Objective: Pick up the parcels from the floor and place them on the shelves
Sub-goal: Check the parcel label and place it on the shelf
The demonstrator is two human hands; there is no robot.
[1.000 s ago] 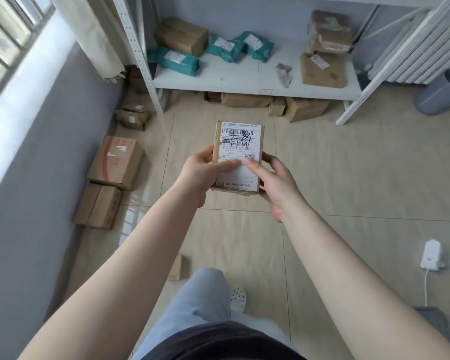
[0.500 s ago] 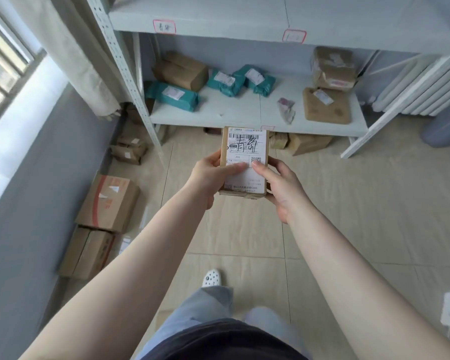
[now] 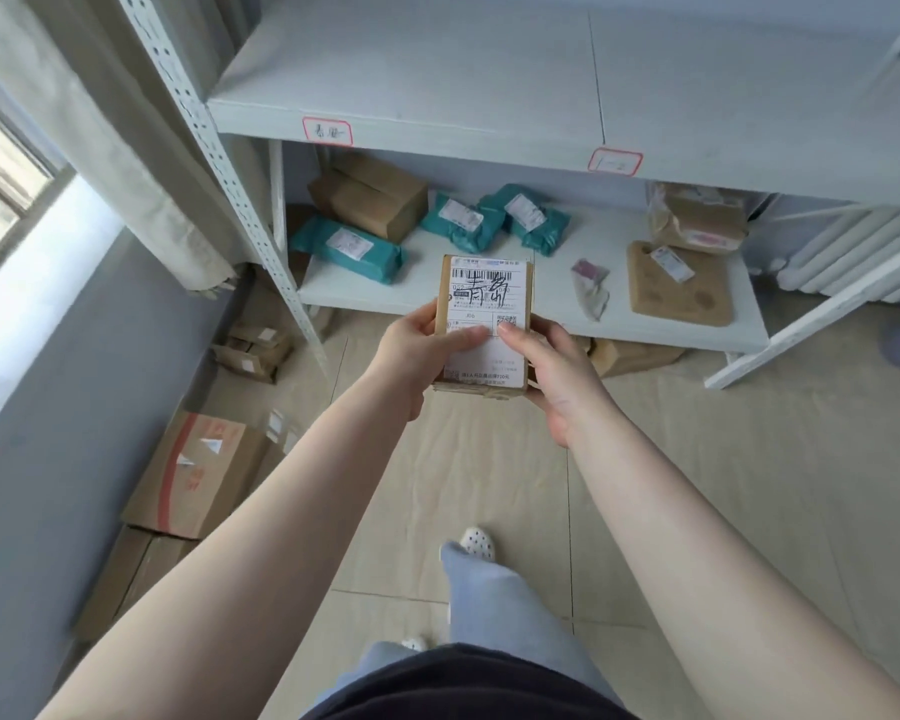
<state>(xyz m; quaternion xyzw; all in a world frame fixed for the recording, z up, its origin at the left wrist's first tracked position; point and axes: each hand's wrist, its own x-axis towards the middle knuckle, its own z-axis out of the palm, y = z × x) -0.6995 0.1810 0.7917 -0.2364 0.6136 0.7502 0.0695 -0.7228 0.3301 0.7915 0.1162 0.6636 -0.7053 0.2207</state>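
A small cardboard parcel (image 3: 484,304) with a white shipping label and black handwriting is held in front of me, label up. My left hand (image 3: 417,350) grips its left side with the thumb on the label. My right hand (image 3: 557,371) grips its right side, thumb also on the label. Beyond it stands a white metal rack: an upper shelf (image 3: 437,80) with nothing on it and two red-edged tags on its front edge, and a lower shelf (image 3: 619,314) carrying teal mailer bags (image 3: 354,246), a brown box (image 3: 370,194) and padded brown envelopes (image 3: 681,288).
More cardboard parcels lie on the tiled floor: a red-striped box (image 3: 198,475) by the left wall, small boxes (image 3: 255,350) near the rack's post, others under the lower shelf (image 3: 630,356). A curtain (image 3: 115,127) hangs at the left. A radiator (image 3: 853,257) stands at the right.
I have stepped closer to the rack and the view has tilted up, bringing the upper shelf into sight. The parcel stays held in both hands and now overlaps the lower shelf's front.
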